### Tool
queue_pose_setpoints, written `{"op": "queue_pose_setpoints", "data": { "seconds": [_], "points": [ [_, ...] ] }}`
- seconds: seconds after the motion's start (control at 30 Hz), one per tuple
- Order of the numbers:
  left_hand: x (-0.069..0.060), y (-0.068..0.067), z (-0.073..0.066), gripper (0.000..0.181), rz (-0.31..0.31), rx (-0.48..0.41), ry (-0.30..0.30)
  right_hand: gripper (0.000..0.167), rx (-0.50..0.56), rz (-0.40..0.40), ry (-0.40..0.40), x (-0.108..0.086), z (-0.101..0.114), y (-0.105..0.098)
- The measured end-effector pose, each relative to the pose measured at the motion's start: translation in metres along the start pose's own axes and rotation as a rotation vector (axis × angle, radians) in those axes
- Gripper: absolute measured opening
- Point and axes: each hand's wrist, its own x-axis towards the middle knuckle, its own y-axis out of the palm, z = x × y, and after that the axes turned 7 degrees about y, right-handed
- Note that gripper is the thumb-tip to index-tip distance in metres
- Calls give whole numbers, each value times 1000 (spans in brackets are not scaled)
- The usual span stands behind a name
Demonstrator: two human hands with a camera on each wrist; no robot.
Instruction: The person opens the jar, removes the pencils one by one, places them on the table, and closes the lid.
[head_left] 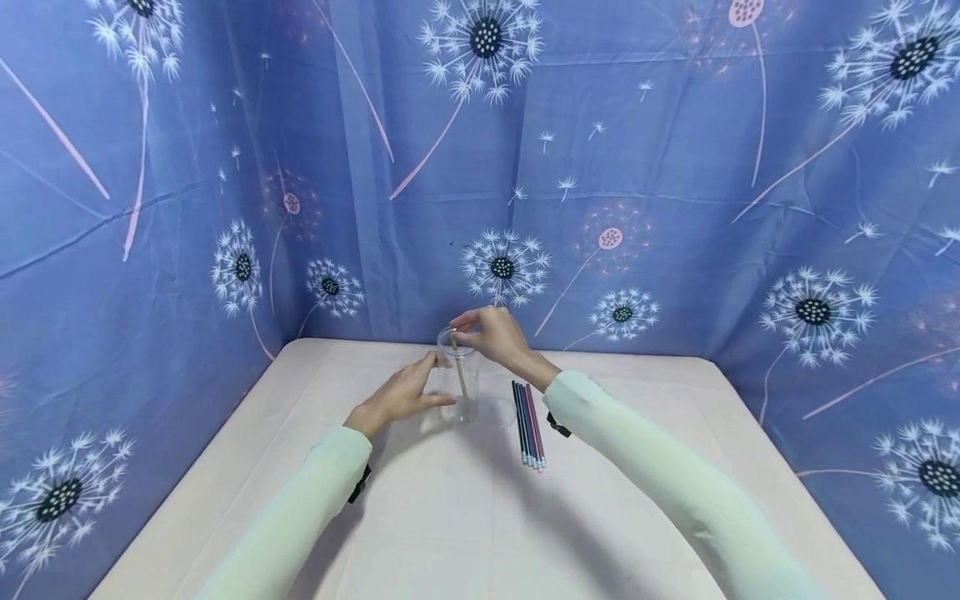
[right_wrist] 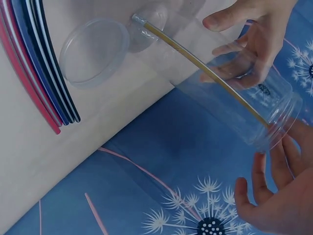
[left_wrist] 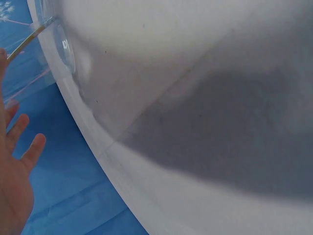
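Note:
A clear plastic jar (head_left: 471,375) stands upright near the table's back edge. Inside it leans a gold pencil (right_wrist: 205,68), its eraser end down at the jar's bottom. My left hand (head_left: 405,390) holds the jar's side, thumb in front and fingers behind. At the jar's mouth, my right hand (head_left: 495,335) pinches the pencil's upper end; its fingertips (right_wrist: 276,134) are partly hidden by the rim. The left wrist view shows my left hand (left_wrist: 17,171) only at its edge, with the jar (left_wrist: 36,58) beside it.
Right of the jar, a clear round lid (right_wrist: 95,54) lies on the table. Several dark, blue and pink pencils (head_left: 528,425) lie side by side beyond it, erasers towards me. A blue dandelion-print cloth (head_left: 420,250) hangs close behind the white table (head_left: 435,517).

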Motion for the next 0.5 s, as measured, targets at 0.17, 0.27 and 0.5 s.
{"op": "queue_pose_setpoints", "data": {
  "seconds": [0.17,0.27,0.5],
  "points": [
    [0,-1,-1,70,9,-23,-14,23,-20,25,17,-1,1,1],
    [1,-1,-2,71,10,-22,-17,21,-25,28,25,-1,-1,3],
    [-1,-2,-3,72,4,-15,-23,16,-9,15,18,-2,-1,5]
  ]
}}
